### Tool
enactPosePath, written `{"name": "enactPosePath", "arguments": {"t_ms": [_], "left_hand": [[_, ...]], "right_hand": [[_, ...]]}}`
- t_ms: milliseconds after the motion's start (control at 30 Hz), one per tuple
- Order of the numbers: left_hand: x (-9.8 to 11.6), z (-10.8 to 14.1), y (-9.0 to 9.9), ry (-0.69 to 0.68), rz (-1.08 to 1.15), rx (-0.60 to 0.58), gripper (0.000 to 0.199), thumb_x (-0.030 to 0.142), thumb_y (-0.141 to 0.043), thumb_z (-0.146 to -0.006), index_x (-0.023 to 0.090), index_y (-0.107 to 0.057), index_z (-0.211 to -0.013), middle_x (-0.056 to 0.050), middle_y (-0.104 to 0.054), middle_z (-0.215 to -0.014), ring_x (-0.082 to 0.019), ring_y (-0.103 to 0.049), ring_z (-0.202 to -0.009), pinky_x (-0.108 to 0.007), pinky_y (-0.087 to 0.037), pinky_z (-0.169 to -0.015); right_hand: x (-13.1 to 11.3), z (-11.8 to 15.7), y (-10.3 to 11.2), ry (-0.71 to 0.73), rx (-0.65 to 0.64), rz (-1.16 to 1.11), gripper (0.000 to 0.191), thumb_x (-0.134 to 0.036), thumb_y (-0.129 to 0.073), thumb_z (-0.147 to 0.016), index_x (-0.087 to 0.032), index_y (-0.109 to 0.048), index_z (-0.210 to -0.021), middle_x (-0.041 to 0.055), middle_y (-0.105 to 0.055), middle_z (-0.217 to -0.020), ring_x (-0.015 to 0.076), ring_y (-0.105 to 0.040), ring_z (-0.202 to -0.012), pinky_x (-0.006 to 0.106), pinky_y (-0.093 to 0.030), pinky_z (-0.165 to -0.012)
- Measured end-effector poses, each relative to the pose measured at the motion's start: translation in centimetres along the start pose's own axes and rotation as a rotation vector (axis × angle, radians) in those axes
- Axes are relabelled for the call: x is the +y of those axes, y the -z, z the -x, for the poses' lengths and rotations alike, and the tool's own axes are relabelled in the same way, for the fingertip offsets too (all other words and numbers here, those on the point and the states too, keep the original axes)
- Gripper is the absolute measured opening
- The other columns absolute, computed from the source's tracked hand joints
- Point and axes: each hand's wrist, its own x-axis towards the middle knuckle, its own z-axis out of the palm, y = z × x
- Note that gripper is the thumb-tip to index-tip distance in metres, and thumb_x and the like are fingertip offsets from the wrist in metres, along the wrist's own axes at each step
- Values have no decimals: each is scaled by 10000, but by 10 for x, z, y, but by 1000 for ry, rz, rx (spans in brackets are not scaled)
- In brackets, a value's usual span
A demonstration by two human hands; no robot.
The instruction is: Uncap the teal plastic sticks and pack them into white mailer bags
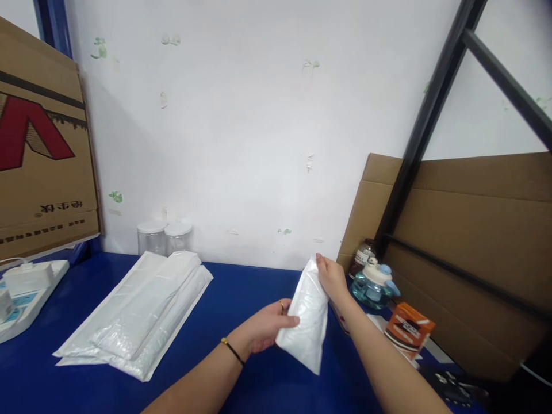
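Note:
A small white padded packet (307,322) is held up tilted over the blue table (241,287). My left hand (271,326) grips its lower left edge, thumb on the front face and the other fingers behind. At its upper right corner my right hand (331,276) is closed on the packet. Several larger white mailer packets (142,310) lie stacked on the table to the left of my hands.
Two clear jars (152,238) with white lids stand by the wall. A power strip (34,293) lies far left. At the right are a brown bottle (363,257), a teal bottle (371,287), an orange box (409,330) and cardboard sheets (474,230) behind a dark metal post.

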Motion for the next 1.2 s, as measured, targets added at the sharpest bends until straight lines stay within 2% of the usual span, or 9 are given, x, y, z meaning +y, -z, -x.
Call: {"name": "enactPosePath", "arguments": {"t_ms": [167, 300, 400, 533, 633, 733, 933, 1067, 1200], "left_hand": [[-23, -10, 0, -33, -445, 1, 355, 368, -667, -685, 210, -583, -992, -59, -631, -790, -197, -607, -652, -281, -438, -515], [-5, 14, 27, -109, -744, 180, 400, 409, -625, -690, 196, -600, -1027, -38, -644, -758, -178, -578, -597, -259, -407, -501], [29, 52, 57, -199, -969, 453, 411, 446, -575, -703, 200, -620, -1029, -33, -643, -816, -180, -579, -666, -258, -420, -576], [71, 109, 104, -95, -1213, 828, 488, 441, -496, -737, 165, -563, -1133, -71, -623, -931, -212, -583, -779, -297, -432, -693], [85, 138, 134, 2, -1440, 1030, 523, 395, -495, -727, 125, -527, -1175, -133, -569, -1083, -263, -538, -975, -342, -399, -827], [83, 149, 149, 138, -1610, 1182, 606, 415, -552, -664, 113, -508, -1188, -171, -527, -1136, -326, -452, -1083, -388, -375, -849], [74, 147, 147, 271, -1761, 1304, 717, 462, -617, -579, 136, -475, -1202, -182, -490, -1174, -364, -397, -1095, -429, -351, -833], [76, 147, 152, 307, -1779, 1344, 797, 350, -605, -581, 144, -363, -1312, -179, -517, -1145, -362, -439, -1059, -416, -356, -819], [83, 148, 159, 278, -1781, 1347, 740, 262, -520, -638, 150, -311, -1340, -153, -597, -994, -323, -544, -933, -368, -389, -741]], "right_hand": [[7, -10, -25, 184, -343, 116, 576, -521, -234, -900, -171, -642, -694, 74, -666, -699, 202, -599, -686, 268, -394, -645], [11, -9, -45, 228, -433, 171, 532, -492, -290, -900, -155, -670, -744, 102, -688, -790, 217, -615, -788, 293, -403, -762], [14, -8, -54, 228, -432, 213, 494, -463, -305, -902, -148, -682, -854, 130, -678, -932, 255, -573, -971, 353, -353, -898], [16, 7, -56, 173, -394, 233, 526, -467, -261, -905, -167, -485, -1274, 124, -470, -1333, 289, -372, -1247, 423, -269, -1007], [16, 35, -60, 127, -468, 235, 631, -590, -242, -863, -254, -302, -1394, 39, -260, -1472, 302, -169, -1353, 469, -183, -1062], [17, 60, -69, 81, -608, 237, 685, -660, -245, -823, -302, -245, -1407, 9, -162, -1498, 323, -101, -1364, 504, -139, -1073], [16, 63, -80, 95, -626, 222, 665, -644, -200, -838, -312, -207, -1414, -11, -168, -1496, 300, -70, -1370, 508, -123, -1079], [13, 57, -75, 82, -635, 191, 665, -642, -213, -837, -304, -233, -1409, 0, -181, -1493, 291, -92, -1370, 507, -99, -1083], [5, 48, -60, 55, -438, 82, 642, -604, -257, -846, -244, -353, -1369, 47, -261, -1469, 265, -121, -1370, 509, -4, -1089]]}}
